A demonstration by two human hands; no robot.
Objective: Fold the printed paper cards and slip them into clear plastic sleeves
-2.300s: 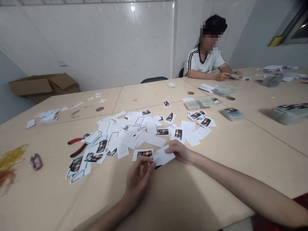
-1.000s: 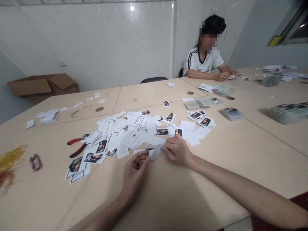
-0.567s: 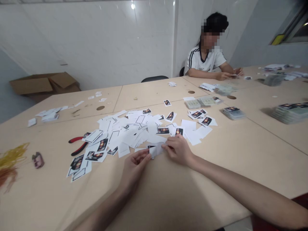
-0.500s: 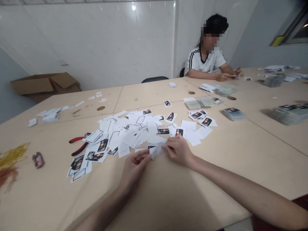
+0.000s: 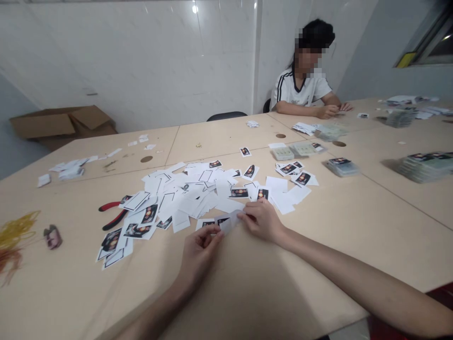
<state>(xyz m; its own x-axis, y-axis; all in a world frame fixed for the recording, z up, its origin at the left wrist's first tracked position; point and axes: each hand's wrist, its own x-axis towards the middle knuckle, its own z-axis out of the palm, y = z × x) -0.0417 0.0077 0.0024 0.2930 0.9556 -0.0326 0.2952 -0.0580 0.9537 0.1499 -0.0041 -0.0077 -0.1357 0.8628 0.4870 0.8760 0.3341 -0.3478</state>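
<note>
Between my two hands, just in front of the card pile, is a small whitish, see-through sheet [image 5: 235, 220]. My right hand [image 5: 262, 221] pinches its right end between thumb and fingers. At the left end, the closed thumb and fingers of my left hand [image 5: 202, 244] grip the lower corner. A black printed card [image 5: 222, 220] shows at the left part of the sheet; whether it lies inside or behind cannot be made out. Beyond my hands spreads a loose pile of white cards [image 5: 193, 196], some face up with black, orange-dotted print.
Red-and-black-handled pliers [image 5: 115, 218] lie left of the pile, partly under cards. Further left are a pinkish clip-like object [image 5: 53, 237] and yellow strands [image 5: 19, 229]. Clear plastic boxes [image 5: 424, 167] are stacked on the right. A co-worker [image 5: 304, 89] sits across the table.
My left hand has shifted slightly down, uncovering another printed card behind its fingers. My right hand stays almost in place on the sheet. The view has tilted slightly.
</note>
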